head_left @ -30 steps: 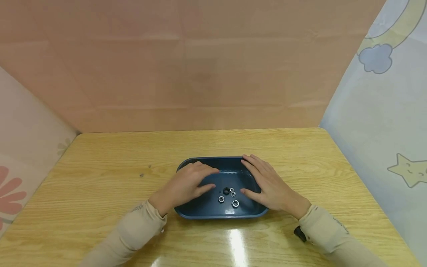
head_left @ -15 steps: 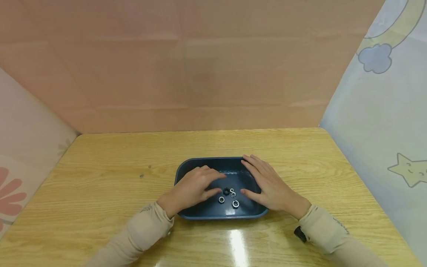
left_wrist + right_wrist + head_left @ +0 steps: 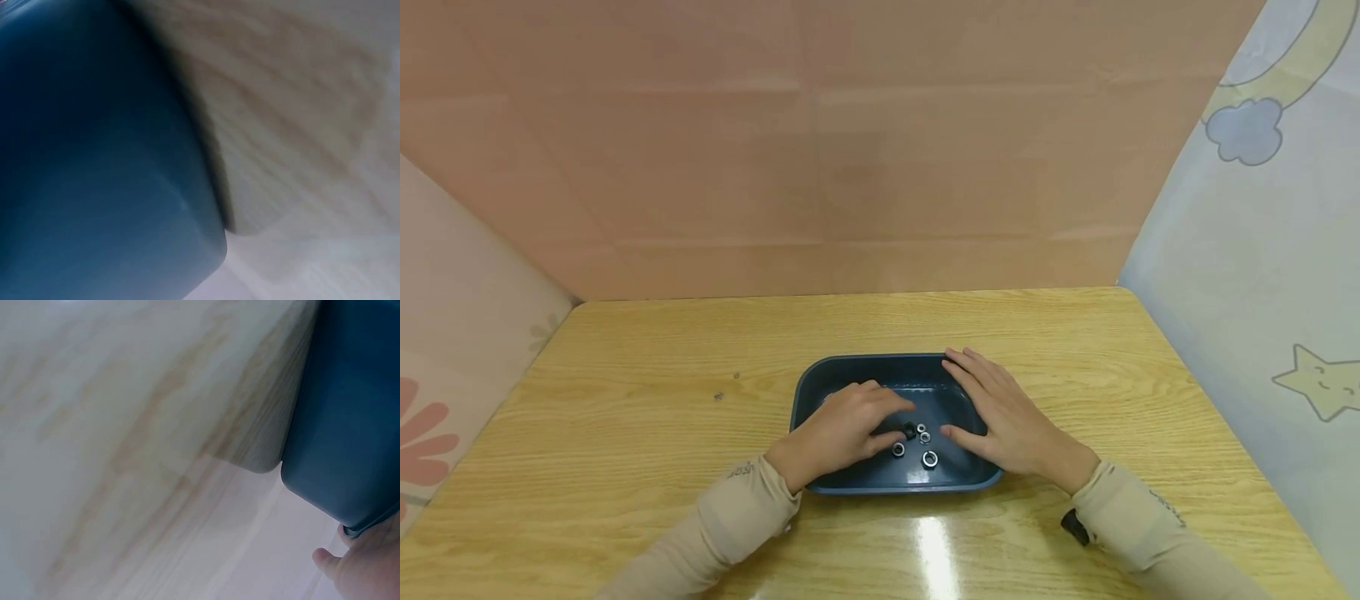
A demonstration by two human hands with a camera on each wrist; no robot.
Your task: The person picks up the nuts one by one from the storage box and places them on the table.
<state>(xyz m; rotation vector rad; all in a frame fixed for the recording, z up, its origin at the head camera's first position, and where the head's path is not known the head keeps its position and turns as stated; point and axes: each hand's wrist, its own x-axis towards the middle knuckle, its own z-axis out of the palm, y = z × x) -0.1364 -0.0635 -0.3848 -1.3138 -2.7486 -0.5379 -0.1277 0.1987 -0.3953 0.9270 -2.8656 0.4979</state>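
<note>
A dark blue tray (image 3: 880, 489) sits on the wooden table, with several hex nuts on its floor. Over the tray's left half hovers my left hand (image 3: 850, 425), thumb and forefinger apart, its thumb tip near the black nut (image 3: 910, 431) and the silver nut (image 3: 898, 450). Nothing shows between those fingers. My right hand (image 3: 1011, 421) rests on the tray's right end, fingers stretched across the far rim and thumb inside. A larger silver nut (image 3: 929, 459) lies nearest the front wall; smaller ones (image 3: 925, 437) lie beside the black one. In the right wrist view, fingertips (image 3: 325, 559) show past the tray wall.
Two small grey marks or bits (image 3: 718, 396) show on the wooden table (image 3: 625, 400) left of the tray. A brown paper-like backdrop (image 3: 820, 167) stands behind the table. Patterned side panels (image 3: 1247, 292) flank it. The left wrist view has only the tray's outer side and blurred wood.
My left hand has moved right and toward me, lower into the tray, its thumb and forefinger now closer to the nuts. The right hand and the nuts have hardly moved.
</note>
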